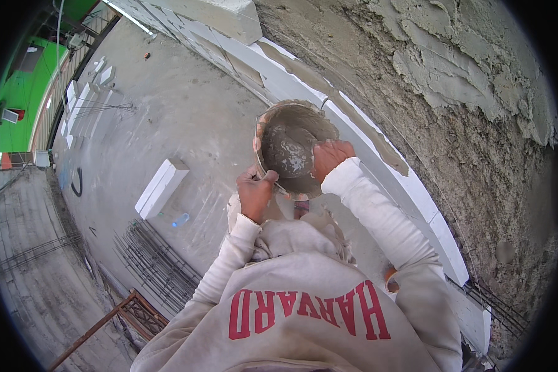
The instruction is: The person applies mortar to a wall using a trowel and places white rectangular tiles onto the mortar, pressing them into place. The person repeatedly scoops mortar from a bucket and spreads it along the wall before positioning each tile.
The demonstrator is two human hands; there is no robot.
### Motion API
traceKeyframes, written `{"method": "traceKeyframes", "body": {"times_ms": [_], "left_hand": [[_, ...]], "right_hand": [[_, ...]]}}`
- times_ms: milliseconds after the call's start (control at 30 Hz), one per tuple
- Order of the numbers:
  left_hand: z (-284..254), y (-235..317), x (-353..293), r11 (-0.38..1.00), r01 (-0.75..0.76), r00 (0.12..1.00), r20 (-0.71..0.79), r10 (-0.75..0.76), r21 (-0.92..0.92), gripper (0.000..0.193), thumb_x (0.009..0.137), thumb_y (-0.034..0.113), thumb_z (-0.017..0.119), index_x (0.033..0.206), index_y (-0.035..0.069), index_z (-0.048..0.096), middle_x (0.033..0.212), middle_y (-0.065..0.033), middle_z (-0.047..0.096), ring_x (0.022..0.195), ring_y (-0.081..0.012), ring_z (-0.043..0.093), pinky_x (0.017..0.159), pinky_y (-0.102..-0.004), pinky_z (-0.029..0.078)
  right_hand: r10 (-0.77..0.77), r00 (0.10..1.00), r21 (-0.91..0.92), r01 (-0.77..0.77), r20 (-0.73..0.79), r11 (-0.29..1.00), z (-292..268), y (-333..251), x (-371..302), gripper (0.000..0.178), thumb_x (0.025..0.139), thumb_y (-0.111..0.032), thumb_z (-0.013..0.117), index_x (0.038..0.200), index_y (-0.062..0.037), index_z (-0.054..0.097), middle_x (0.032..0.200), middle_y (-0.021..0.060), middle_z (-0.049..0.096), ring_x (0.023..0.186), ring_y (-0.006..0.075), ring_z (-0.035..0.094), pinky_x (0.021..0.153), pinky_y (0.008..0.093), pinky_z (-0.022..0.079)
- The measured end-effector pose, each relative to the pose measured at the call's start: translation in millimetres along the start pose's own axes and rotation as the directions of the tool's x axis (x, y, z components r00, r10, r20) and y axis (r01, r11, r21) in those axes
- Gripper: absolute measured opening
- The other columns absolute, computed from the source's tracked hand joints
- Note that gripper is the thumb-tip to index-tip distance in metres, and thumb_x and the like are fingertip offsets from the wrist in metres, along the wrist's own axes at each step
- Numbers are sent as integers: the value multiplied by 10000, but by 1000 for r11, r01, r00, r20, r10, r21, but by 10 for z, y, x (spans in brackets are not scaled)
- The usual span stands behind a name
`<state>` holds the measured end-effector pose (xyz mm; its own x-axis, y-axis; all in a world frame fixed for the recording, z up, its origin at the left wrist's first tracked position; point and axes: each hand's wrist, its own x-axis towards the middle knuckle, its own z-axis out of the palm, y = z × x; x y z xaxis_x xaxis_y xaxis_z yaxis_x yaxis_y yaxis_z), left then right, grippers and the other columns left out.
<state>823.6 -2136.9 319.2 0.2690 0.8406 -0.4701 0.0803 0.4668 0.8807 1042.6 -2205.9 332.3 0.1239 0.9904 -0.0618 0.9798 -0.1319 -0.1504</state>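
Note:
In front of my body is a mortar-crusted bucket point(258, 137), seen from above, with wet grey mortar point(289, 149) inside. My left hand point(255, 193) is closed on the near-left part of its rim, the thumb lying over the edge. At the bucket's right side my right hand point(332, 159) is curled into a fist over the rim, with its knuckles toward the mortar. What the right fingers hold, if anything, is hidden. Just right of the bucket runs a low wall of white blocks point(403, 195), with a strip of grey mortar point(369, 131) along its top.
A rough, partly plastered wall point(465, 111) rises on the right. One white block point(161, 188) lies on the floor at left, near a clear plastic bottle point(180, 220) and a bundle of steel bars point(158, 257). More white blocks point(84, 111) lie farther off.

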Motion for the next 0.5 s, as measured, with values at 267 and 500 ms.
{"method": "traceKeyframes", "body": {"times_ms": [267, 500], "left_hand": [[-403, 24, 726, 992, 49, 996, -73, -58, -114, 139, 844, -2, 698, 968, -17, 759, 811, -17, 710, 687, -94, 612, 637, -276, 499], [-1240, 387, 1634, 968, 79, 988, -113, -108, -237, 59, 837, -32, 663, 860, 21, 677, 840, -53, 675, 625, -144, 620, 546, -308, 545]], "right_hand": [[218, 807, 683, -584, 549, 439, -322, 311, 445, 543, 939, -485, 742, 1172, 5, 719, 812, 105, 698, 691, 237, 660, 623, 356, 515], [520, 766, 914, -221, 379, -341, 303, -391, 1514, 427, 964, -346, 694, 1187, 17, 652, 836, 52, 632, 627, 140, 608, 556, 303, 502]]}}
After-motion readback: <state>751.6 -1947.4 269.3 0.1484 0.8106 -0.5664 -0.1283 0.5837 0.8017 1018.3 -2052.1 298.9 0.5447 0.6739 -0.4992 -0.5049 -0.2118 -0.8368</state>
